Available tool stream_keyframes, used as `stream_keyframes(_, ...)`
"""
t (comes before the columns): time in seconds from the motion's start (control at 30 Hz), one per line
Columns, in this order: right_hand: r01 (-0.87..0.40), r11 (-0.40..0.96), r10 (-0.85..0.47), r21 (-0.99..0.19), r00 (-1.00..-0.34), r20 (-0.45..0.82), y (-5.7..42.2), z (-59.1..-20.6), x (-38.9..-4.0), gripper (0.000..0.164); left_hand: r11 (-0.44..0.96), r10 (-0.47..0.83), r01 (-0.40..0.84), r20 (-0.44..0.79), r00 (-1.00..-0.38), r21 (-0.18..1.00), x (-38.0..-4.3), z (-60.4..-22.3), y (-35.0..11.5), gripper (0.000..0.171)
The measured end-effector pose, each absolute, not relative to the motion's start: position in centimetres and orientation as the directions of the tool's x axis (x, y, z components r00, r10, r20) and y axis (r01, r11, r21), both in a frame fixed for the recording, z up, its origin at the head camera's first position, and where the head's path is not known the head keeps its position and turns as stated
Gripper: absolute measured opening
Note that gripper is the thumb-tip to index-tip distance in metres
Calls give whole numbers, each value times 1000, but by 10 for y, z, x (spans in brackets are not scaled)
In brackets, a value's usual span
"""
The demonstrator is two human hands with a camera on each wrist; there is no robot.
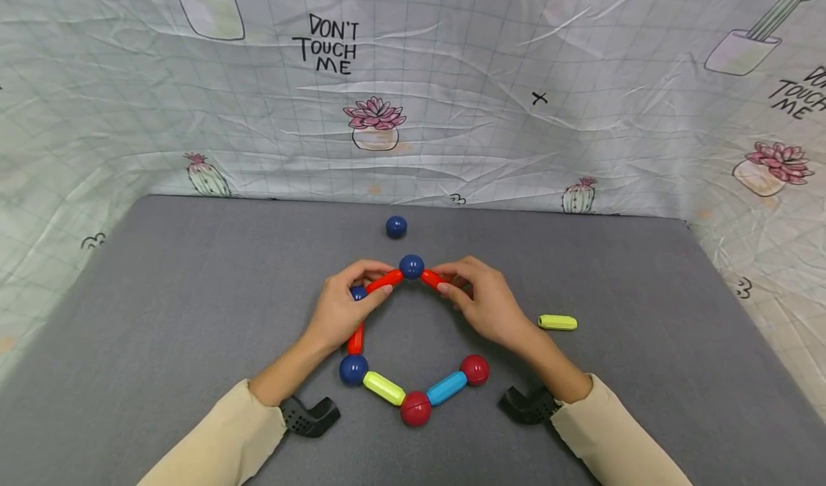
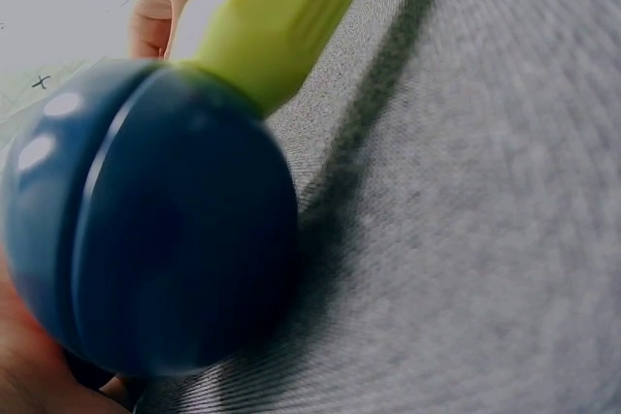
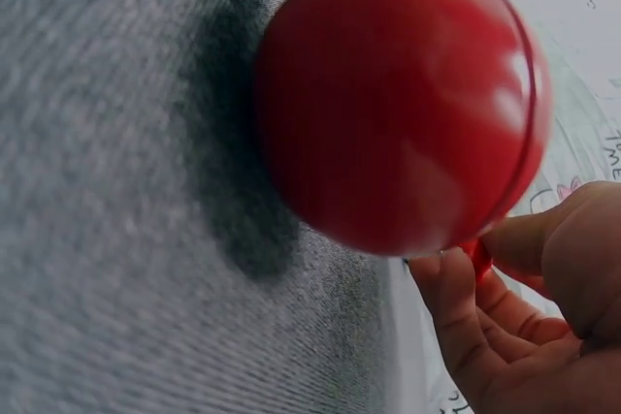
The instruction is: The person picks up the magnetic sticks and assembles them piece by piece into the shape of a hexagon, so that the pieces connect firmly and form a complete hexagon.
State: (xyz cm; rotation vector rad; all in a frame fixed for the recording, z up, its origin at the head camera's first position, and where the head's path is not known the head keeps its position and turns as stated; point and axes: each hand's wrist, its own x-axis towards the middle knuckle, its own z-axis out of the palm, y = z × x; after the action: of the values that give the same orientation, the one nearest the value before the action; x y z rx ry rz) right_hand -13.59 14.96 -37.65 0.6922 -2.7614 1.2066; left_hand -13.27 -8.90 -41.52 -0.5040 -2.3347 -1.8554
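Observation:
My left hand (image 1: pixel 340 305) pinches a red rod (image 1: pixel 386 281) that runs up to a blue ball (image 1: pixel 411 267). On that ball's other side, my right hand (image 1: pixel 488 305) pinches a second red rod (image 1: pixel 432 279) between thumb and fingers. Partly hidden behind the left fingers is another blue ball (image 1: pixel 358 294), with a red rod (image 1: pixel 355 339) leading down to a lower blue ball (image 1: pixel 353 370). From there the chain continues through a yellow-green rod (image 1: pixel 383 388), a red ball (image 1: pixel 416 408) and a light-blue rod (image 1: pixel 447 388) to an end red ball (image 1: pixel 475 370), large in the right wrist view.
A loose blue ball (image 1: pixel 396 226) lies beyond the chain on the grey table (image 1: pixel 226 278). Right of the right forearm lies a loose yellow-green rod (image 1: pixel 558 322). A printed cloth (image 1: pixel 452 113) hangs behind the table. Black wrist mounts (image 1: pixel 311 418) sit under both forearms.

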Motion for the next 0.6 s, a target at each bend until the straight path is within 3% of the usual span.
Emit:
stream_keyframes(0.33, -412, 584, -385, -699, -899, 209, 145, -375, -139, 28, 192, 199, 336, 299, -933, 922, -134, -412, -91, 27)
stream_keyframes(0.6, -438, 557, -403, -706, -886, 231, 135, -373, -146, 29, 166, 298, 246, 189, -936, 955, -143, -402, -108, 35)
